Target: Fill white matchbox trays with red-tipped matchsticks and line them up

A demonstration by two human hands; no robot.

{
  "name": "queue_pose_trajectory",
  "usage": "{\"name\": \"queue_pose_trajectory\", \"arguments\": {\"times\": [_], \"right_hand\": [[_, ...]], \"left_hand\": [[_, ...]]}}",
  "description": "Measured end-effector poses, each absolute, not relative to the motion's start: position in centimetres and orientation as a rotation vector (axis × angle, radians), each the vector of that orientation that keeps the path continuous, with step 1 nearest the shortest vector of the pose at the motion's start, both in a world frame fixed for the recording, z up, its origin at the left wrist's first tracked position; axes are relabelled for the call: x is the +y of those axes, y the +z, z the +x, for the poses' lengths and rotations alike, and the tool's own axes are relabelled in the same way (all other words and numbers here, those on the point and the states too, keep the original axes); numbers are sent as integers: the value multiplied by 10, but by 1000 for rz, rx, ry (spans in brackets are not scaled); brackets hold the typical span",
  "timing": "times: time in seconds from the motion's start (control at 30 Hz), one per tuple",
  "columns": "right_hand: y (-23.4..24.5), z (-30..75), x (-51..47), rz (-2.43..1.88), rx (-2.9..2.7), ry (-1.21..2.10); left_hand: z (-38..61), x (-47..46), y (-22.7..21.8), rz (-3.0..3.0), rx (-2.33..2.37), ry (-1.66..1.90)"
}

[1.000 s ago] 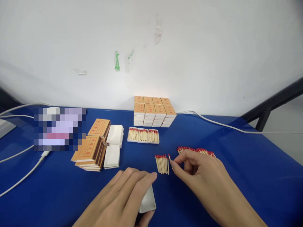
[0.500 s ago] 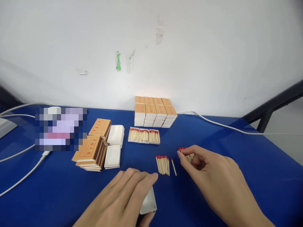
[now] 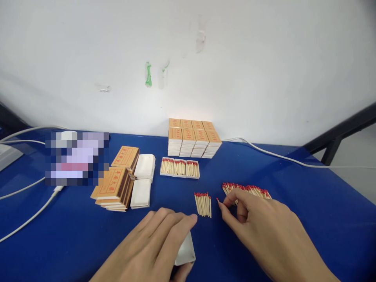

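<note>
From the small match group, passable at one o'clock, between the filled trays and the big match pile; passable also at six, between left hand and right hand. Blocked at twelve by stacked matchboxes, between nine and ten by white trays.

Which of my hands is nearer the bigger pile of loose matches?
Right. Your right hand is just in front of the bigger pile, partly hiding it; your left hand is farther off, to its left.
</note>
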State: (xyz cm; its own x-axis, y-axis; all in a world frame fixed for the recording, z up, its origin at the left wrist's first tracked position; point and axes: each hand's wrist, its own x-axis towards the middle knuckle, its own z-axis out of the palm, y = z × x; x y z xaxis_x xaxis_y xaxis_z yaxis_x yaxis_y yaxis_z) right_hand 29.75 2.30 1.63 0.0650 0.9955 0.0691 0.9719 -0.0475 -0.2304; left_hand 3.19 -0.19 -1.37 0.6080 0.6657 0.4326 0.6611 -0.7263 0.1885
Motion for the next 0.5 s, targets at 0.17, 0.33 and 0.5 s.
{"name": "queue_pose_trajectory", "arguments": {"times": [0.17, 0.33, 0.5], "right_hand": [[18, 293, 22, -2046, -1971, 353], [20, 286, 28, -2017, -1875, 529], [20, 282, 30, -2022, -1831, 561]], "left_hand": [[30, -1, -15, 2822, 1146, 764], [29, -3, -14, 2800, 1137, 762], [31, -2, -12, 2813, 1147, 803]]}}
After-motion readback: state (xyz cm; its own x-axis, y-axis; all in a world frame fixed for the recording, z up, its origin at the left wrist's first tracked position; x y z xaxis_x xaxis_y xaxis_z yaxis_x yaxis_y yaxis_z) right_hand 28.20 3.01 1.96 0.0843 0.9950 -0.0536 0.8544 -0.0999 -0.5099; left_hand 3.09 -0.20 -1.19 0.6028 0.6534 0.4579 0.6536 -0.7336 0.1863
